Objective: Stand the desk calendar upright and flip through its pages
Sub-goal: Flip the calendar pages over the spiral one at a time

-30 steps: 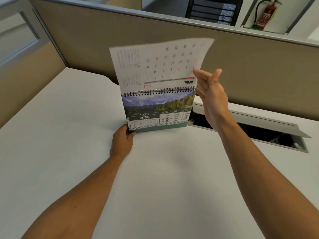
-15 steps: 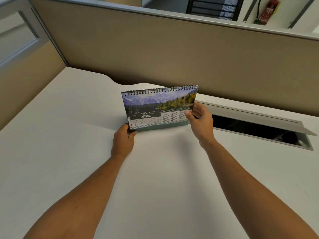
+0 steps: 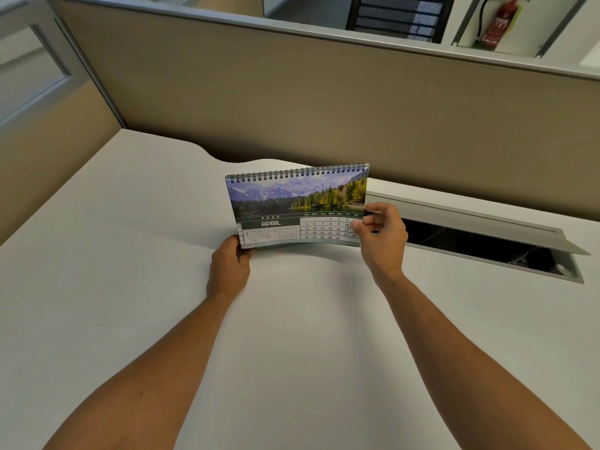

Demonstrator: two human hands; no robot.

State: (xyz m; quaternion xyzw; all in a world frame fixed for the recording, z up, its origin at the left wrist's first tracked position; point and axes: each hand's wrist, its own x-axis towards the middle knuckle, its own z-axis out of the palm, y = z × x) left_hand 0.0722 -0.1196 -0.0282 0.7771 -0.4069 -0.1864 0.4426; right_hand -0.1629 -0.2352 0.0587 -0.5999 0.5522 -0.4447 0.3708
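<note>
The spiral-bound desk calendar stands upright on the white desk, near its middle. Its front page shows a mountain lake photo above an April 2026 date grid. My left hand grips the calendar's lower left corner at the base. My right hand pinches the lower right edge of the April page between thumb and fingers, and the page's bottom edge bows slightly forward.
A tan partition wall runs behind the desk. To the calendar's right an open cable tray with a raised grey lid is sunk into the desk. A fire extinguisher hangs beyond the partition.
The lifted page went over the spiral to the back. My right hand came down from it and now pinches the April page's lower right edge. The left hand stayed at the base.
</note>
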